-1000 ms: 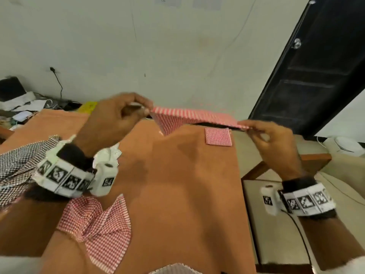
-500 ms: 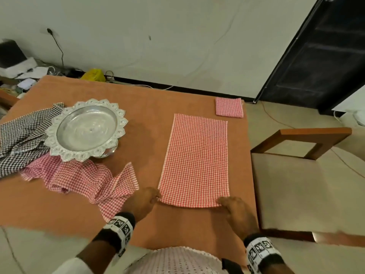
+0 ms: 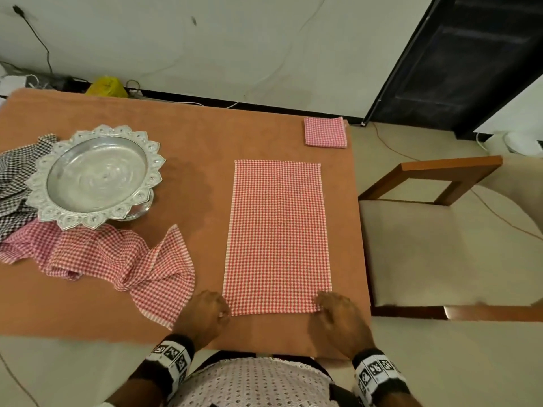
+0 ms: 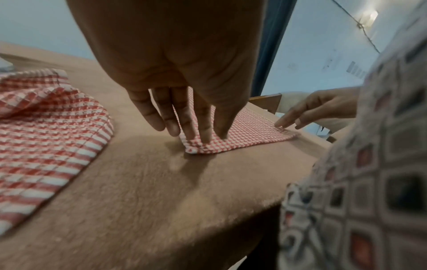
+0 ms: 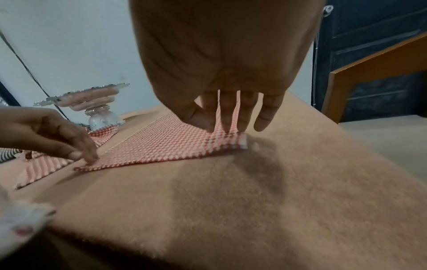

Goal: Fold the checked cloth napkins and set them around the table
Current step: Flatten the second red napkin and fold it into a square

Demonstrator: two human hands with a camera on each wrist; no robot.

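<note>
Here, at the far left of the brown felt-covered table, we see a crumpled black-and-white checked cloth tucked partly under a scalloped silver metal tray on a foot. Just in front of the tray lies a rumpled red-and-white checked napkin, not yet folded.

Next comes our left hand, its fingers straight and held close together, tips pressing the near left corner of the long red-and-white checked napkin that lies flat as a narrow rectangle, running away from us. Our right hand does the same at the near right corner, fingers straight and slightly spread, tips on the cloth; we cannot tell from any view whether either thumb is under the edge.

Farther right, at the far corner of the table, sits a small folded red-and-white checked square, apparently finished and placed. A wooden chair with a cream seat stands beside the table.

We judge the flat napkin is partway folded. The next move likely calls for pinching both near corners and carrying them evenly to the far edge, keeping the sides aligned.
</note>
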